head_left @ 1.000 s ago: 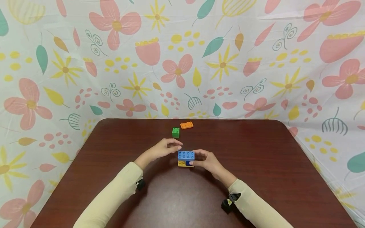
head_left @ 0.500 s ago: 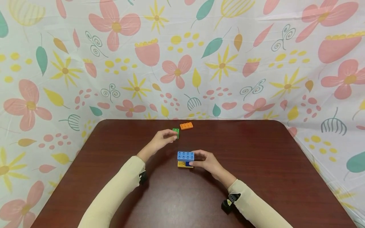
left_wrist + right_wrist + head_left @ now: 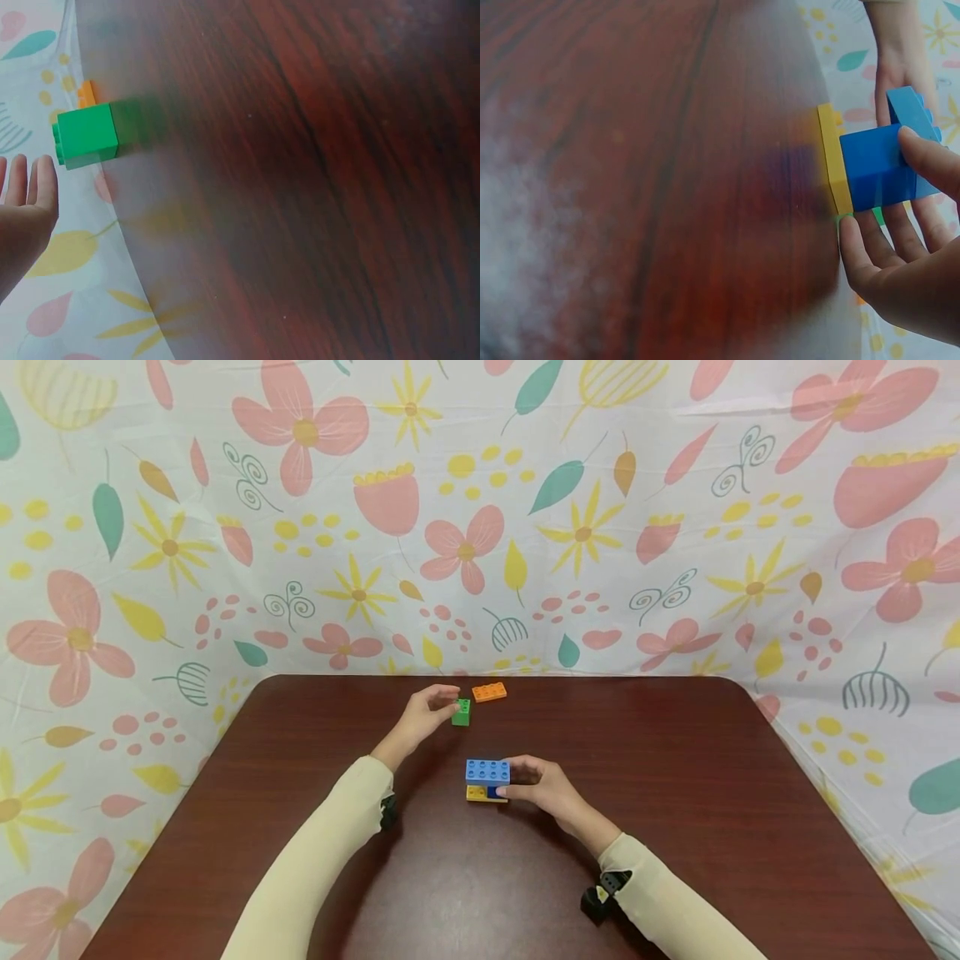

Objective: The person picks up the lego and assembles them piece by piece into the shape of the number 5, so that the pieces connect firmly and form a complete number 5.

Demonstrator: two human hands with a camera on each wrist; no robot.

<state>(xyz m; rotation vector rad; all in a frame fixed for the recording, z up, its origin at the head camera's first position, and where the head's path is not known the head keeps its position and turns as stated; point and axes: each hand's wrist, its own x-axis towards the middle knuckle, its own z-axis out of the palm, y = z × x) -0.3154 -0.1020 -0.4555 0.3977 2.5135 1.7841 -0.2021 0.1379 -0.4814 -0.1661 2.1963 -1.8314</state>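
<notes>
My left hand (image 3: 423,717) is beside the green building brick (image 3: 462,716) at the back of the table, its fingertips overlapping the brick's left edge in the head view. From the left wrist, the fingers (image 3: 46,184) look straight, a little apart from the brick. With thumb and fingers, my right hand (image 3: 553,792) holds a small stack of building bricks at the table's middle. This stack has a yellow plate (image 3: 835,159) at the bottom, a dark blue brick (image 3: 874,166) over its right part, and a light blue eight-stud piece (image 3: 487,772) on top.
An orange eight-stud plate (image 3: 489,692) lies behind and right of the green brick, near the far edge of the brown table (image 3: 645,727). Beyond that edge hangs a flower-patterned cloth (image 3: 600,593).
My left hand has moved from beside the stack, away from me, to the green brick. The right hand and the stack have stayed in place.
</notes>
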